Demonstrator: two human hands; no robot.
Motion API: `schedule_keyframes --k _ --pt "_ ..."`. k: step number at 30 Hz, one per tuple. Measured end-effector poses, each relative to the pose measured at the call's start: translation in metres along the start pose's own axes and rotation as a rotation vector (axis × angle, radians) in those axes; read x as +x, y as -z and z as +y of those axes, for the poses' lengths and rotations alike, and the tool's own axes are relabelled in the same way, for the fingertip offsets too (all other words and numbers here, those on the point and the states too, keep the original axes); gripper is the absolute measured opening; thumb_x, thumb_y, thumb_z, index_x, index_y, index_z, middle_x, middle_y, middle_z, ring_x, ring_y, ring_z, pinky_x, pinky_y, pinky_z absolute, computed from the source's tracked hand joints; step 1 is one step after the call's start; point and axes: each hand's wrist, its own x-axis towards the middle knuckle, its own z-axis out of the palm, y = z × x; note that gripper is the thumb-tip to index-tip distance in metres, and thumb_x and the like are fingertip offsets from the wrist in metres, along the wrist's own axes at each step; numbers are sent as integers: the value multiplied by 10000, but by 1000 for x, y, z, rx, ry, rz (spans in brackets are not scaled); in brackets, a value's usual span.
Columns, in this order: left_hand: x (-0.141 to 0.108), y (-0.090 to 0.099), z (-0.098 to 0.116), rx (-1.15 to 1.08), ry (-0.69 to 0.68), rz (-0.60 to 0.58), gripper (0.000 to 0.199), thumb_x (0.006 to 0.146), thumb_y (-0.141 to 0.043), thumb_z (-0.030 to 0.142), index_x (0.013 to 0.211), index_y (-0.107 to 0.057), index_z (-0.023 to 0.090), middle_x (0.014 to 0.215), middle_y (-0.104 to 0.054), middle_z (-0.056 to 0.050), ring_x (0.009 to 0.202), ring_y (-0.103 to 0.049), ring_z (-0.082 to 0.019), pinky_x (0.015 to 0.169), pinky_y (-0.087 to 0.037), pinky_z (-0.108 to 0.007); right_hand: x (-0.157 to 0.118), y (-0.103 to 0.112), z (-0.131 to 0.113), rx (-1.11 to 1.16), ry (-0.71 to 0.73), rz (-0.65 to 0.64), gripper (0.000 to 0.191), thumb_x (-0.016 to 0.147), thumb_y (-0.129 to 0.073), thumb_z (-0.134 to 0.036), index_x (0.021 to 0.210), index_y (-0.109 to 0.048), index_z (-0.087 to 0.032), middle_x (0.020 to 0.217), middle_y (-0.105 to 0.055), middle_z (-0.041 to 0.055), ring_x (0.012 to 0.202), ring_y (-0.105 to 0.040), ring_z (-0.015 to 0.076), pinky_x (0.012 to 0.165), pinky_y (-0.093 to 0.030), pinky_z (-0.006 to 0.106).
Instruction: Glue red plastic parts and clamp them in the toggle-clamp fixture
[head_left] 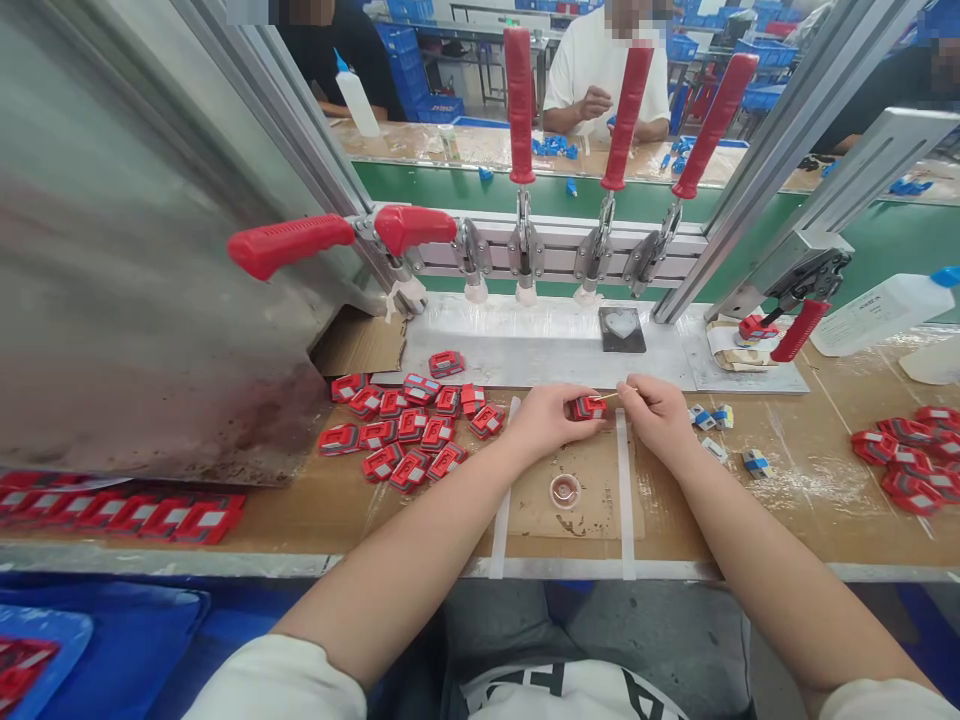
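the red part (589, 408) is in my left grip (551, 418), at 3 o'clock from the palm, above the surface (787, 500). thumb and fingers are clamped around it. its long axis seems to run from 9 to 3 o'clock, though my fingers hide one end.

my right grip (658, 412), just beyond the part at 3 o'clock, is pinched shut on a thin stick (609, 396) that points towards 9 o'clock, its tip at the part's upper side; whether they touch, i cannot tell.

a small round dish (565, 491) sits between 6 and 7 o'clock from the part, a little nearer my left grip.

my left forearm (420, 550) comes in from between 7 and 8 o'clock, my right forearm (765, 555) from near 5, both reaching forward and converging.
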Motion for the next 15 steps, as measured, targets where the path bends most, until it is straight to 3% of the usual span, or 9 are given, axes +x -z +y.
schedule_keyframes --k 6,15 --pt "-1 0 2 33 -7 1 255 807 -744 394 973 -802 209 688 -621 35 640 -504 -124 617 -374 -244 -1 3 -4 -122 54 52 416 941 -506 -292 610 -264 -221 565 -289 -43 540 -294 115 550 -237 300" --pt "2 -2 -4 45 -15 31 337 782 -802 312 1109 -790 230 946 -772 -9 829 -675 -182 805 -517 -276 -7 7 -16 -59 57 20 455 951 -504 -319 600 -230 -222 542 -265 -42 522 -259 111 541 -210 304"
